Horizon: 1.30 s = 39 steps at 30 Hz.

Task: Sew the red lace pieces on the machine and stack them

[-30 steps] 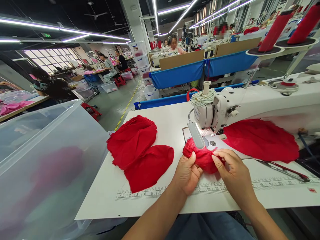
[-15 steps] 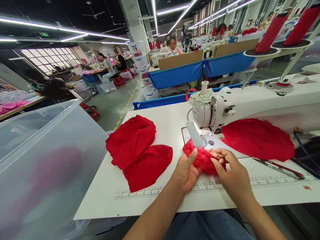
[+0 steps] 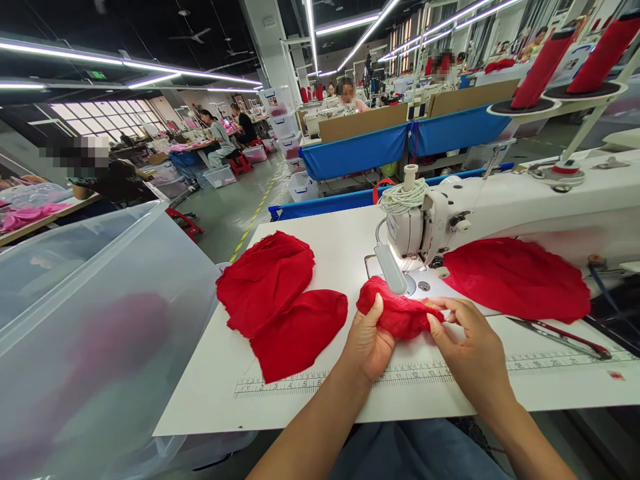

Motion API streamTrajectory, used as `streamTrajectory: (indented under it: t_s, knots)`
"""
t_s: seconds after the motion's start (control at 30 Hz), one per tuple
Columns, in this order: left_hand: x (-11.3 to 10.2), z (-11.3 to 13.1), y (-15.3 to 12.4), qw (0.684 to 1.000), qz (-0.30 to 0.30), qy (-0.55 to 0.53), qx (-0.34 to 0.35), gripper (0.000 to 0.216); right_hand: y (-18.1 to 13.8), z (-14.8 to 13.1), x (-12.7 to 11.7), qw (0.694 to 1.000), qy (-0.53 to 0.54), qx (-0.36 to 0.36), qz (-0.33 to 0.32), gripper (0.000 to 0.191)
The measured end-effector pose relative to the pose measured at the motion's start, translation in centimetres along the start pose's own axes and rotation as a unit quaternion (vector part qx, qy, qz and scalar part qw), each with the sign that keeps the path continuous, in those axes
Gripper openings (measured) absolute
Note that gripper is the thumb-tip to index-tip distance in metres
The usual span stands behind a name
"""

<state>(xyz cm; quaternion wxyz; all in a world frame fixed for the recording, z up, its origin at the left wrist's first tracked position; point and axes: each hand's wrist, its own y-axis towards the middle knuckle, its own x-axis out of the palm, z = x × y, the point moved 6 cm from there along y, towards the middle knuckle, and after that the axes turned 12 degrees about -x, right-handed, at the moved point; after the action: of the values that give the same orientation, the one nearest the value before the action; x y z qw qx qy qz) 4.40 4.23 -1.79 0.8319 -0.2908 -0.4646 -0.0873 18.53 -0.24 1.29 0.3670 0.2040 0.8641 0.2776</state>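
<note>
Both hands hold a small red lace piece (image 3: 397, 313) on the white sewing table (image 3: 330, 263), just in front of the sewing machine (image 3: 425, 227). My left hand (image 3: 367, 343) grips its left end, thumb up against the fabric. My right hand (image 3: 467, 347) pinches its right end with fingers curled. The piece lies bunched between them, near the needle plate (image 3: 420, 285) under the machine head.
A stack of red fabric pieces (image 3: 280, 300) lies left of my hands; another red pile (image 3: 517, 277) lies under the machine arm. Scissors (image 3: 565, 331) rest at right. A large clear plastic bin (image 3: 90, 320) stands at left. Other people sit at tables behind.
The red lace piece has been pulled a little left and flattened lower between my hands. My left hand shifted slightly left; the right hand's fingers spread along the piece's edge.
</note>
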Motion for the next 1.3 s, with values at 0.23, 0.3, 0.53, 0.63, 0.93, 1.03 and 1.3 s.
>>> streamTrajectory:
  t_s: [0.23,0.3,0.53,0.63,0.93,1.03,1.3]
  knots:
    - [-0.2,-0.2,0.0,0.999,0.035,0.003,-0.035,0.024,-0.3,-0.1,-1.0,0.996,0.03,0.06,0.054,0.027]
    - [-0.3,-0.1,0.0,0.999,0.04,0.003,-0.034,0.025,-0.6,0.3,-1.0,0.991,0.042,0.119,0.043,0.035]
    - [-0.2,-0.2,-0.1,1.0,0.016,0.004,-0.025,0.021,-0.9,0.9,0.2,0.958,0.204,0.201,0.009,0.037]
    - [-0.1,-0.1,-0.2,0.999,0.028,-0.011,-0.018,0.012,-1.4,1.9,0.1,0.913,0.31,0.253,0.086,0.031]
    - [0.0,-0.2,-0.8,0.997,0.012,0.04,-0.06,0.02,-3.0,6.7,-2.7,0.886,0.346,0.295,0.09,0.031]
    - [0.4,-0.2,-1.0,0.994,-0.022,0.103,-0.028,0.03,-3.5,7.7,-4.2,0.95,0.158,0.267,0.036,0.031]
    - [-0.4,-0.7,-1.3,0.897,0.067,0.435,0.033,0.022,-0.5,0.8,-4.9,0.993,-0.101,-0.016,0.053,0.026]
